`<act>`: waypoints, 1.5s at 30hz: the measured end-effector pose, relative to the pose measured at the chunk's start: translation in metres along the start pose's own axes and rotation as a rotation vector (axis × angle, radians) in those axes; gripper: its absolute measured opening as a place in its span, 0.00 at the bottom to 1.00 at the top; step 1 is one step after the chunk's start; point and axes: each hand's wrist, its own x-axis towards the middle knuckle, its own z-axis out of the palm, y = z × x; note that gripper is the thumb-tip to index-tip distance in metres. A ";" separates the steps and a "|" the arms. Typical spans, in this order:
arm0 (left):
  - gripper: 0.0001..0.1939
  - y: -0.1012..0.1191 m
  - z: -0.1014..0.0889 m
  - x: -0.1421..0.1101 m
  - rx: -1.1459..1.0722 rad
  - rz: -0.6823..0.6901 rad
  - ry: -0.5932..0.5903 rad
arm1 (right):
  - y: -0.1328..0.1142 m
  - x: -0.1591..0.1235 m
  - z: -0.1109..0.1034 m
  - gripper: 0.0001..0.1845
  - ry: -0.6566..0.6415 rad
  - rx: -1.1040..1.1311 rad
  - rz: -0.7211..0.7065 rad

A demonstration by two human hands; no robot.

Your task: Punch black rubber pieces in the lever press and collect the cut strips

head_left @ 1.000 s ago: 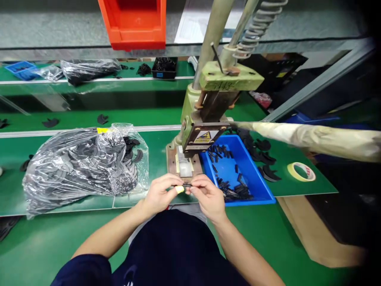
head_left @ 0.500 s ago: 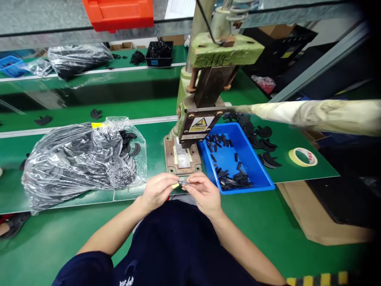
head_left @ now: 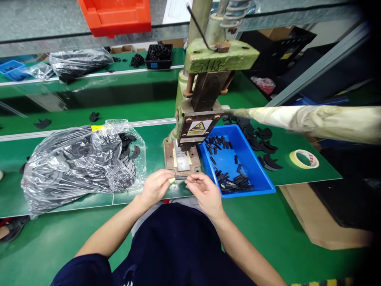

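A thin black strip-like part (head_left: 180, 177) lies level between my two hands, just in front of the press base. My left hand (head_left: 157, 186) pinches its left end, and a small yellow patch shows at those fingertips. At the other end, my right hand (head_left: 206, 194) is closed, thumb and fingers pinched at the strip. The fingers partly hide the strip's ends. Directly beyond stands a green hand press (head_left: 198, 119) with a pale metal block (head_left: 183, 162) on its base. A blue bin (head_left: 253, 174) of small black parts sits right of the base.
A clear plastic bag (head_left: 74, 163) full of dark curved pieces lies at left. More curved pieces (head_left: 269, 161) and a tape roll (head_left: 304, 159) are at right. The press's wrapped lever (head_left: 312, 119) reaches rightward. An orange bin (head_left: 116, 18) hangs above the green bench.
My hands have moved slightly away from my body, closer to the press base, and a bit further apart. More of the black strip shows between them. The view has tilted slightly.
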 end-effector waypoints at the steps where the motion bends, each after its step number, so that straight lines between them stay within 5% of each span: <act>1: 0.07 -0.008 0.002 0.005 0.043 -0.033 0.005 | -0.002 0.002 -0.004 0.15 0.022 -0.003 0.013; 10: 0.10 -0.083 0.035 0.046 0.250 -0.141 -0.131 | -0.021 0.005 -0.038 0.17 0.085 -0.066 0.054; 25: 0.17 -0.082 0.032 0.065 0.269 0.008 -0.387 | -0.036 0.026 -0.068 0.14 0.103 -0.156 -0.036; 28: 0.18 -0.082 0.034 0.064 0.276 0.010 -0.375 | -0.061 0.044 -0.073 0.15 0.211 -0.142 -0.198; 33: 0.20 -0.082 0.036 0.062 0.296 0.009 -0.380 | -0.153 0.074 -0.054 0.27 0.142 0.027 -0.852; 37: 0.20 -0.077 0.035 0.060 0.295 -0.031 -0.392 | -0.201 0.088 -0.042 0.21 -0.041 0.090 -0.926; 41: 0.21 -0.076 0.036 0.057 0.274 -0.023 -0.381 | -0.180 0.075 -0.048 0.25 -0.124 -0.003 -1.003; 45: 0.21 -0.079 0.039 0.053 0.260 -0.031 -0.343 | -0.121 0.046 -0.046 0.23 0.088 -0.171 -1.001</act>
